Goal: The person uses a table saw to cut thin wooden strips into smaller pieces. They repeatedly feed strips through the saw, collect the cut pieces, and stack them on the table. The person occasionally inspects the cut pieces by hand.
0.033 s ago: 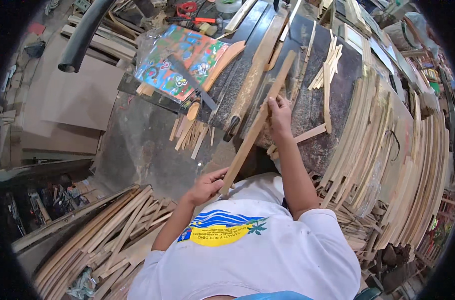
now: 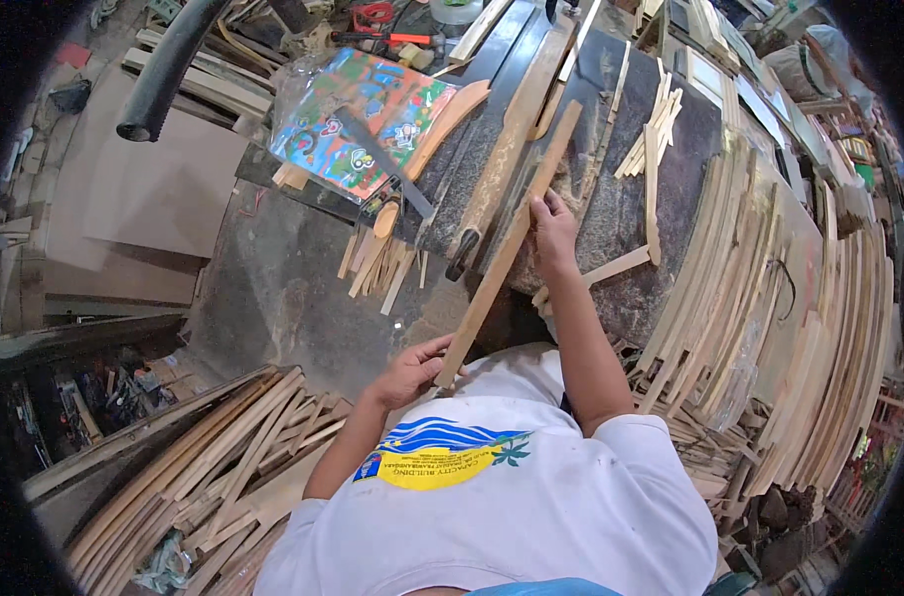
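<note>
A long, narrow wooden strip (image 2: 508, 248) slants from my waist up over the dark worktable (image 2: 611, 109). Its lower end is in my left hand (image 2: 412, 372), the fingers closed around it close to my shirt. Farther up, my right hand (image 2: 554, 233) pinches the strip between thumb and fingers, partly hiding its edge. Just left of the strip's far part, a wooden guide bar (image 2: 512, 139) with a dark slotted end lies along the tabletop. Thin offcuts (image 2: 656, 129) lie on the table right of my right hand.
A colourful printed sheet (image 2: 323, 109) in clear plastic covers the table's left side, with a flat grey metal blade (image 2: 382, 159) across it. A black hose (image 2: 174, 70) hangs at upper left. Wood strips are stacked at right (image 2: 715, 268) and lower left (image 2: 224, 467).
</note>
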Motion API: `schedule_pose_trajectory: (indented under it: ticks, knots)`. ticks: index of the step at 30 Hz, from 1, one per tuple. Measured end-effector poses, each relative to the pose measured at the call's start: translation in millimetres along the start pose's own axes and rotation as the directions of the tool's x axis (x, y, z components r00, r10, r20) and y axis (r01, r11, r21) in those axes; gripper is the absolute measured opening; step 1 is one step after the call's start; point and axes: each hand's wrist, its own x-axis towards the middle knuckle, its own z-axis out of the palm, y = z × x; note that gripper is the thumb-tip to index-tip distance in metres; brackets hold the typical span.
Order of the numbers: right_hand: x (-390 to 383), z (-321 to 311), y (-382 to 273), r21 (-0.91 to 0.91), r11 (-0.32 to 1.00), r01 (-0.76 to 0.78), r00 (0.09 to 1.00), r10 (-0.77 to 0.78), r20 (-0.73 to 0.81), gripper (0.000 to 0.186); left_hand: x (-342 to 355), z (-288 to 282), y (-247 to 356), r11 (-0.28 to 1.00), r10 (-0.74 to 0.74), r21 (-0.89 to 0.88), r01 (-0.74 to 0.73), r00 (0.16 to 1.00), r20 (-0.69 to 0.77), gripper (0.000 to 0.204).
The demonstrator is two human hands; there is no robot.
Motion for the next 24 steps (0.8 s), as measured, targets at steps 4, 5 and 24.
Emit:
schedule_pose_trajectory:
  ticks: [4,5,24]
  knots:
    - [12,11,27,-0.198,0.976,0.095,0.995,-0.094,0.013,0.045,-3,-8,-14,0.983,-0.023,-0.181,0.023,1.0,0.007,0.06]
    - [12,15,28,-0.261,0.959,0.108,0.994,-0.107,0.016,0.047,-2,-10,-18,0.979,-0.042,-0.198,0.039,0.999,-0.01,0.061]
    - [9,15,24,-0.013,0.997,-0.07,0.994,0.071,0.086,0.042,4,-26,-21,0.935,-0.117,-0.333,0.119,0.993,0.028,0.046]
